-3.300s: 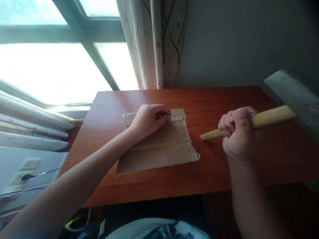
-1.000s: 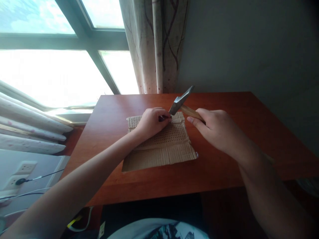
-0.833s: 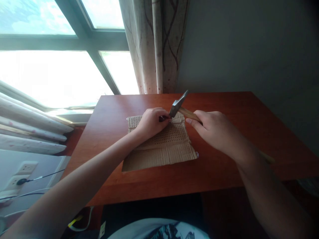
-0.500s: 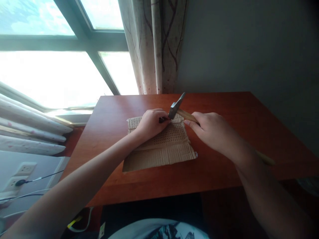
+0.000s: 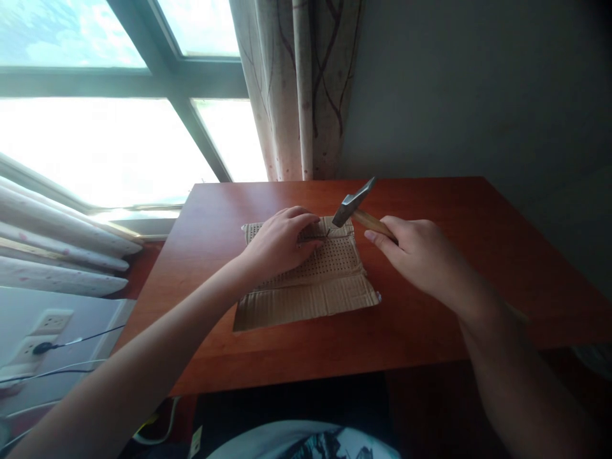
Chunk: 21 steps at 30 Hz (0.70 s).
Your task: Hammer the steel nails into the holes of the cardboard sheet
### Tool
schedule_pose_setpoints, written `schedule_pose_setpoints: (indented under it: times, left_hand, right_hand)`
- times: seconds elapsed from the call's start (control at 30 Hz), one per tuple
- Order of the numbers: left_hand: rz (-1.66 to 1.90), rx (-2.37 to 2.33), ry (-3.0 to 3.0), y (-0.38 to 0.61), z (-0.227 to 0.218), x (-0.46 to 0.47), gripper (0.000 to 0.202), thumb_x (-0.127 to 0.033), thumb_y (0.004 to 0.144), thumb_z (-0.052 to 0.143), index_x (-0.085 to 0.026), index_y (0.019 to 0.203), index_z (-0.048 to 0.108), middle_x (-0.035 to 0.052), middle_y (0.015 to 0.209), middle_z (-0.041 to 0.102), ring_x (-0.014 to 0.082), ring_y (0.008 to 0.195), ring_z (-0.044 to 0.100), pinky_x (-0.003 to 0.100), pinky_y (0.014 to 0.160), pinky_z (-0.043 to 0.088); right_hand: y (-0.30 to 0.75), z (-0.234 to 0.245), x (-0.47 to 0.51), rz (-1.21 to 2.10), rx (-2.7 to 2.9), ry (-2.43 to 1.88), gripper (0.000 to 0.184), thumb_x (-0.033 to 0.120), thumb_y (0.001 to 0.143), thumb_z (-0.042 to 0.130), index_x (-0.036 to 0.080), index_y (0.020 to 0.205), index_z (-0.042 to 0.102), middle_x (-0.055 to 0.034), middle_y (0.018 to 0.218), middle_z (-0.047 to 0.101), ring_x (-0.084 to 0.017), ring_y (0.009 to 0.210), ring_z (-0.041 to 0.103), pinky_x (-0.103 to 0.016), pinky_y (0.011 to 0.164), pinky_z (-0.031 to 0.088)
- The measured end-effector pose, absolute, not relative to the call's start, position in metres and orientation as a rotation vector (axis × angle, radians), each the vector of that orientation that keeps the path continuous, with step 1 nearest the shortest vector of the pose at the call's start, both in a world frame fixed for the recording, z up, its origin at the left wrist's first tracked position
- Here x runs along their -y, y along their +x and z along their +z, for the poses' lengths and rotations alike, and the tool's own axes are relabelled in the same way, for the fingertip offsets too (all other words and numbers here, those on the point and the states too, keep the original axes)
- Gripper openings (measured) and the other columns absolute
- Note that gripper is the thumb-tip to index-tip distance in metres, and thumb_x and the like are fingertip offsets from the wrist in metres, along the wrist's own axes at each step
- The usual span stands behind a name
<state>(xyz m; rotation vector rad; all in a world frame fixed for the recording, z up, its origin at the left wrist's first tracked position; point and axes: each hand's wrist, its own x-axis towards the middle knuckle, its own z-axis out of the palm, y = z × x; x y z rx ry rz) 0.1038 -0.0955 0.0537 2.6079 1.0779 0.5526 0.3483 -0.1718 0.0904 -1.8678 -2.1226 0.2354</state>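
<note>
A flat piece of brown cardboard (image 5: 306,305) lies on the table, its far part covered in rows of small holes. My left hand (image 5: 284,239) rests on its far left part, thumb and fingers apart with nothing between them. Just right of those fingertips a thin dark nail (image 5: 327,233) sticks up from the cardboard. Wrapped round the wooden handle of a hammer (image 5: 352,203), my right hand (image 5: 415,248) is to the right of the cardboard. The hammer's metal head hangs tilted above the far right part, close to the nail but apart from it.
The reddish-brown wooden table (image 5: 201,357) ends at a near edge in front of my body. Behind it hang a patterned curtain (image 5: 287,95) and a grey wall (image 5: 454,89). A window and a socket with cables (image 5: 45,347) are on the left. Something pale lies partly behind my right forearm.
My left fingers have opened and drawn back left from the nail, which now shows standing by itself. My right hand has shifted the hammer a little to the right.
</note>
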Motion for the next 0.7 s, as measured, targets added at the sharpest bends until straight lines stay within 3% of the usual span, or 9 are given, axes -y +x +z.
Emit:
schedule_pose_setpoints:
  times: [0.13, 0.3, 0.53, 0.7]
  left_hand:
    - [0.459, -1.153, 2.739, 0.085, 0.054, 0.114, 0.044, -0.044, 0.091, 0.063, -0.019, 0.128, 0.062, 0.0125, 0.137, 0.06, 0.0336, 0.126, 0.055, 0.053, 0.109, 0.042]
    - [0.419, -1.217, 2.732, 0.077, 0.04, 0.128, 0.055, -0.05, 0.099, 0.048, -0.018, 0.143, 0.05, 0.0121, 0.15, 0.052, 0.0313, 0.138, 0.046, 0.052, 0.114, 0.036]
    - [0.443, -1.258, 2.708, 0.078, 0.036, 0.131, 0.054, -0.05, 0.099, 0.047, -0.021, 0.145, 0.05, 0.0108, 0.153, 0.05, 0.0324, 0.142, 0.042, 0.053, 0.115, 0.032]
    - [0.455, -1.275, 2.705, 0.08, 0.039, 0.132, 0.053, -0.05, 0.098, 0.049, -0.022, 0.143, 0.052, 0.0109, 0.151, 0.051, 0.0339, 0.141, 0.042, 0.054, 0.115, 0.03]
  right_hand:
    - [0.35, 0.088, 0.173, 0.251, 2.107, -1.862, 0.036, 0.044, 0.099, 0.048, 0.023, 0.07, 0.042, 0.0015, 0.06, 0.054, -0.015, 0.055, 0.046, -0.031, 0.055, 0.025]
    - [0.347, 0.091, 0.172, 0.277, 2.113, -1.842, 0.035, 0.042, 0.099, 0.05, 0.023, 0.07, 0.042, 0.002, 0.06, 0.054, -0.014, 0.055, 0.045, -0.031, 0.055, 0.026]
    - [0.337, 0.106, 0.169, 0.241, 2.112, -1.82, 0.036, 0.041, 0.098, 0.05, 0.023, 0.069, 0.039, 0.0008, 0.062, 0.056, -0.014, 0.054, 0.045, -0.031, 0.056, 0.026]
    - [0.335, 0.098, 0.16, 0.271, 2.209, -1.914, 0.035, 0.042, 0.097, 0.049, 0.023, 0.069, 0.045, -0.0005, 0.062, 0.057, -0.015, 0.055, 0.047, -0.031, 0.056, 0.025]
